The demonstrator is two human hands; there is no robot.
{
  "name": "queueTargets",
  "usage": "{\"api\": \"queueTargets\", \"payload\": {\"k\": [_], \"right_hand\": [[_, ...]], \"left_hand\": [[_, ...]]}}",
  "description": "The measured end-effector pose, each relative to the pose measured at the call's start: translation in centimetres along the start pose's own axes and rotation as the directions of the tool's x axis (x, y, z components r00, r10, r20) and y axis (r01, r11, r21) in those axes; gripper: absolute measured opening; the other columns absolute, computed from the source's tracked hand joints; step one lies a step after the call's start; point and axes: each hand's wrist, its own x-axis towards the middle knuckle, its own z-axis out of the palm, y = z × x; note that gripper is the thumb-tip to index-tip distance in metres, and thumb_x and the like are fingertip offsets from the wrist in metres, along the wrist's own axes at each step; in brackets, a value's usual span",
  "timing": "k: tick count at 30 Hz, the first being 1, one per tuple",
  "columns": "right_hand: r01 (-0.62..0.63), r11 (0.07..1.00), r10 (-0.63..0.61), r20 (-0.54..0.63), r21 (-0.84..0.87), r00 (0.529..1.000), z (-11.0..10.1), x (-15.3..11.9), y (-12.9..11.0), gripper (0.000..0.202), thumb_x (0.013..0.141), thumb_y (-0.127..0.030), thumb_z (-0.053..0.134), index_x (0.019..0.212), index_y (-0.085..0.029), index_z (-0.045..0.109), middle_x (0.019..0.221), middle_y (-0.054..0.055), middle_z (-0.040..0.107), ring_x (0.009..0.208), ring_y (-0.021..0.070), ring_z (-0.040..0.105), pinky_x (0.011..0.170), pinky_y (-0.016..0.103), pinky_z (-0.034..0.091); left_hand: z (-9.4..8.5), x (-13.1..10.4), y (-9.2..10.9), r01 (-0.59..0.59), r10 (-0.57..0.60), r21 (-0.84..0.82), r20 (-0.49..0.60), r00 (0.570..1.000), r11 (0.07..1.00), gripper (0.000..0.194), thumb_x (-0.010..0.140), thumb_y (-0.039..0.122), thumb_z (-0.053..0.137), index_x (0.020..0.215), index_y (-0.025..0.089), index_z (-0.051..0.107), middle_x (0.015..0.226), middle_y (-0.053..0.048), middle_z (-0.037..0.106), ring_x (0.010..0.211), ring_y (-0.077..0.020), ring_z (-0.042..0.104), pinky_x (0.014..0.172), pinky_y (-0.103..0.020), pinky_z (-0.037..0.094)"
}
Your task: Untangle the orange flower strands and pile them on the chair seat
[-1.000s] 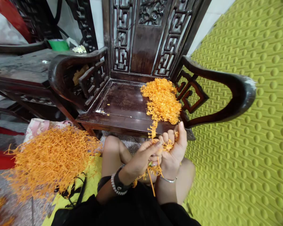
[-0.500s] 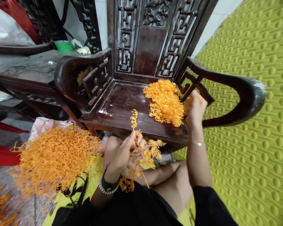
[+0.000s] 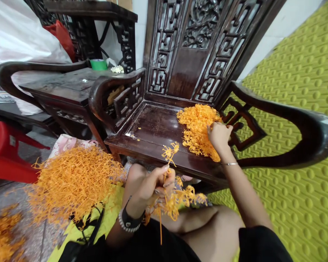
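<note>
Left hand (image 3: 152,185) pinching orange strands (image 3: 170,153) — right hand (image 3: 219,137) at orange pile (image 3: 198,122) on chair (image 3: 155,122), grip unclear.

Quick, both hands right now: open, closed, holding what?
Left hand: closed, holding thin orange curly-tipped strands.
Right hand: at the orange frilly heap on the dark carved wooden chair; grip cannot be told.

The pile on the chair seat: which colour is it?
The pile of curly strands is bright orange; the head view shows it best.
</note>
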Motion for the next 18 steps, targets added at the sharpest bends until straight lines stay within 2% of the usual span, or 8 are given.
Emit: {"api": "queueTargets", "payload": {"k": [2,4,6,8,12,14,16,18], "right_hand": [[0.014,1.000,-0.014,-0.047,0.004,0.999,-0.9,-0.9,-0.8,0.046,0.093,-0.042,0.039,0.085,-0.006,0.066,0.087,0.020,0.061,0.095,0.0345,0.053,0.086,0.055,0.037],[0.151,0.979,-0.128,-0.161,0.135,0.979,-2.3,-2.4,-2.2,0.045,0.091,-0.050,0.042,0.084,-0.011,0.065,0.092,0.017,0.062,0.100,0.0332,0.053,0.087,0.053,0.039],[0.354,0.857,-0.266,-0.266,0.375,0.926,-3.9,-4.4,-4.1,0.042,0.091,-0.052,0.044,0.083,-0.016,0.063,0.093,0.012,0.063,0.095,0.0260,0.057,0.086,0.044,0.043],[0.449,0.723,-0.320,-0.321,0.525,0.891,-5.0,-6.2,-5.8,0.039,0.091,-0.052,0.047,0.083,-0.018,0.062,0.091,0.009,0.063,0.089,0.0218,0.059,0.084,0.039,0.046],[0.402,0.709,-0.278,-0.293,0.579,0.915,-5.1,-8.2,-7.7,0.035,0.091,-0.049,0.051,0.082,-0.017,0.063,0.089,0.009,0.064,0.089,0.0226,0.058,0.085,0.039,0.045],[0.374,0.601,-0.322,-0.214,0.706,0.922,-4.7,-9.0,-8.1,0.036,0.094,-0.048,0.045,0.084,-0.017,0.063,0.088,0.009,0.064,0.089,0.0212,0.059,0.084,0.037,0.046],[0.375,0.398,-0.478,-0.160,0.837,0.864,-4.6,-10.1,-8.5,0.043,0.092,-0.055,0.045,0.101,-0.017,0.062,0.100,0.010,0.064,0.096,0.0208,0.060,0.085,0.036,0.047],[0.383,0.223,-0.675,-0.141,0.896,0.725,-4.8,-11.4,-9.3,0.057,0.087,-0.061,0.050,0.123,-0.016,0.054,0.118,0.013,0.059,0.100,0.0199,0.059,0.084,0.034,0.049]], "left_hand": [[-0.3,-0.1,0.2,0.090,-0.086,-0.066,0.057,0.995,0.994,0.040,0.092,0.049,0.041,0.065,0.019,0.041,0.039,0.011,0.020,0.031,-0.0045,0.009,0.029,-0.014,0.019],[-0.6,-0.1,0.4,0.205,-0.188,-0.142,0.129,0.974,0.968,0.037,0.091,0.049,0.044,0.069,0.020,0.042,0.039,0.012,0.020,0.031,-0.0049,0.007,0.028,-0.013,0.017],[-0.9,-0.1,0.5,0.300,-0.265,-0.197,0.185,0.946,0.933,0.034,0.091,0.048,0.046,0.072,0.020,0.042,0.039,0.012,0.019,0.031,-0.0051,0.005,0.028,-0.013,0.015],[-1.2,0.1,0.5,0.352,-0.305,-0.236,0.213,0.928,0.906,0.031,0.092,0.046,0.046,0.074,0.020,0.044,0.039,0.013,0.018,0.031,-0.0052,0.003,0.028,-0.013,0.013],[-2.2,0.3,0.1,0.292,-0.269,-0.277,0.117,0.956,0.915,0.027,0.092,0.040,0.050,0.076,0.019,0.044,0.040,0.013,0.019,0.034,-0.0045,0.000,0.029,-0.011,0.013],[-3.0,0.2,-0.4,0.244,-0.243,-0.266,0.037,0.969,0.933,0.027,0.091,0.039,0.051,0.074,0.019,0.043,0.040,0.013,0.019,0.034,-0.0042,0.001,0.030,-0.011,0.013],[-3.8,0.0,-1.1,0.275,-0.280,-0.215,0.006,0.960,0.937,0.030,0.088,0.042,0.053,0.072,0.019,0.043,0.039,0.013,0.019,0.034,-0.0040,0.002,0.030,-0.013,0.011],[-4.5,-0.4,-1.8,0.356,-0.360,-0.144,-0.005,0.933,0.923,0.033,0.084,0.046,0.056,0.069,0.019,0.043,0.037,0.013,0.020,0.032,-0.0037,0.003,0.030,-0.015,0.008]]}}
